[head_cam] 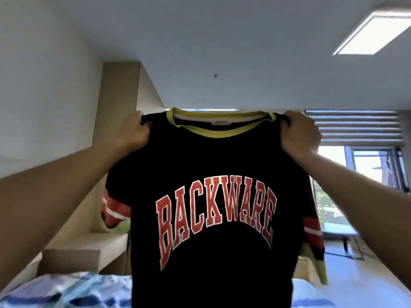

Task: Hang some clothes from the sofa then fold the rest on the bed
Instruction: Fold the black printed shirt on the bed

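T-shirt [211, 165] hem beyond bottom edge

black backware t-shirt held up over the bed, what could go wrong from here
The t-shirt hides most of the bed, so it may be laid down crooked.
The left hand and right hand each grip only a small bunch of shoulder fabric; one slip would drop that side.
The striped sleeve hangs bunched and could get folded in creased.

One black T-shirt [211, 165], two hands [133, 134] [300, 135], one bed [66, 290], one ceiling light [373, 34], one window blind [355, 127].
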`<state>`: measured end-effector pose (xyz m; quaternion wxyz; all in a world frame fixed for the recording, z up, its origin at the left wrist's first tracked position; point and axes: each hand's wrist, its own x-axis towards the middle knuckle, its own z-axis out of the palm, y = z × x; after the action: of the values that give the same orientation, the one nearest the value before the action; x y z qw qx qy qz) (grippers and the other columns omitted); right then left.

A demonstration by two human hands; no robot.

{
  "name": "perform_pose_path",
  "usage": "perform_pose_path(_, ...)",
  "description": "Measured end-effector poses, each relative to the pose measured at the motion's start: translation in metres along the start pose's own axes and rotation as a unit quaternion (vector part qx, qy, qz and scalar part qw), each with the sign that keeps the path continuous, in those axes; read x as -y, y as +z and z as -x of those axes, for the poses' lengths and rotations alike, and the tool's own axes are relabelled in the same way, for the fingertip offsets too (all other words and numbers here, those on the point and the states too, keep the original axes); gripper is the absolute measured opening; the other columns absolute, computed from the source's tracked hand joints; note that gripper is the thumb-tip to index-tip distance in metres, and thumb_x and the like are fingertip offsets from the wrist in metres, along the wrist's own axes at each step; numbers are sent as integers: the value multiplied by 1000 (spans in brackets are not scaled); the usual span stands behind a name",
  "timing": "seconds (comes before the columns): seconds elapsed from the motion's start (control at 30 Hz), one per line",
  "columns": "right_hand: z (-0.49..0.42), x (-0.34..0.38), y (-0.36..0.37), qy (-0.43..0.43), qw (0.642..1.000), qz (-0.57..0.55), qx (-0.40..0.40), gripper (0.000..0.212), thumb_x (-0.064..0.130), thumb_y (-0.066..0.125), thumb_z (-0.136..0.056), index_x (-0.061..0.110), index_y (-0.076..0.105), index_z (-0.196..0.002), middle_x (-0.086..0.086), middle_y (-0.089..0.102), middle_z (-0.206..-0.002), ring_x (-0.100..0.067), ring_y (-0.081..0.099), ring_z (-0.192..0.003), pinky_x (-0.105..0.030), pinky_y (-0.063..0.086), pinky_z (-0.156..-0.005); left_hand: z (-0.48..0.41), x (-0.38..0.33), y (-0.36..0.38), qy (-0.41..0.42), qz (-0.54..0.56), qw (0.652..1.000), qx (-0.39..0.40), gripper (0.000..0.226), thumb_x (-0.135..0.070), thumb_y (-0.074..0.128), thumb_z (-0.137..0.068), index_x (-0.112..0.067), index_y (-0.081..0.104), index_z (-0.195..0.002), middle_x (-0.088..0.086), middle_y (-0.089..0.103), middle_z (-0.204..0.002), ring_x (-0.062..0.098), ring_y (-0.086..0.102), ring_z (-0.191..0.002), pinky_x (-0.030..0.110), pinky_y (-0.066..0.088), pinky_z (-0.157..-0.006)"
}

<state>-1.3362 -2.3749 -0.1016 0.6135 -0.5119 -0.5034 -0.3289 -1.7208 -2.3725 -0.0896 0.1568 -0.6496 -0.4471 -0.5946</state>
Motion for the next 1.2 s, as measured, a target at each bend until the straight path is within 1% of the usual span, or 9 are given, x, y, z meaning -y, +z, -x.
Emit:
perform_pose_path(0.13,-20,12,-17,-47,998,-8,-45,25,28,44,-100,15,65,-106,-14,67,-104,-42,61,-98,-39,38,-72,-20,-13,-16,32,-22,998,-56,21,-20,45,-103,-1,53,-110,15,56,-97,29,51,-88,38,34,-74)
perform_pose_path(0.4,9,-10,-17,-117,990,-57,-57,30,39,42,-102,18,63,-101,-11,69,-91,-38,61,-87,-38,40,-69,20,6,-7,167,-125,964,-165,26,-18,40,-106,3,55,-108,28,62,-90,46,57,-81,39,30,-66)
perform_pose_path(0.5,47,-37,-6,-130,989,-69,13,33,42,44,-98,16,64,-97,-11,68,-87,-37,62,-86,-43,46,-73,63,29,14,186,-166,962,-110,24,-17,41,-106,4,53,-110,28,60,-85,45,56,-76,36,24,-64)
perform_pose_path(0.63,135,-74,21,-87,959,-116,243,21,30,58,-99,15,66,-86,-6,60,-68,-26,55,-67,-34,35,-62,134,88,58,183,-157,970,31,30,-25,39,-105,1,54,-105,27,62,-88,46,57,-77,41,33,-63)
perform_pose_path(0.77,244,-126,49,21,864,-175,472,24,30,59,-100,14,67,-84,-9,68,-64,-20,57,-57,-28,42,-56,228,151,108,113,-143,957,226,45,-40,33,-97,-6,61,-104,20,67,-91,39,63,-83,44,46,-73)
perform_pose_path(0.93,372,-184,88,130,742,-213,623,45,65,73,-77,21,68,-85,-21,61,-72,-22,46,-66,-34,33,-63,352,222,160,62,-93,921,372,43,-45,34,-94,-14,63,-98,10,71,-91,30,66,-86,40,47,-77)
perform_pose_path(1.07,436,-209,130,215,624,-192,727,22,26,69,-93,11,67,-109,-8,63,-86,-23,46,-69,-23,35,-52,412,283,202,18,-104,893,436,35,-42,37,-93,-18,62,-92,8,72,-90,27,68,-87,38,44,-73)
perform_pose_path(1.13,452,-205,158,221,624,-159,732,5,5,63,-96,8,66,-98,-3,61,-75,-11,49,-55,-18,35,-47,420,300,214,16,-115,887,448,21,-36,41,-96,-27,58,-89,7,72,-90,26,69,-88,34,39,-72)
perform_pose_path(1.2,469,-208,208,206,691,-134,680,25,-5,62,-94,14,65,-79,-1,57,-66,-1,47,-42,-22,37,-49,414,323,242,-9,-162,888,430,20,-27,44,-102,-27,63,-95,15,72,-99,34,68,-94,37,42,-73)
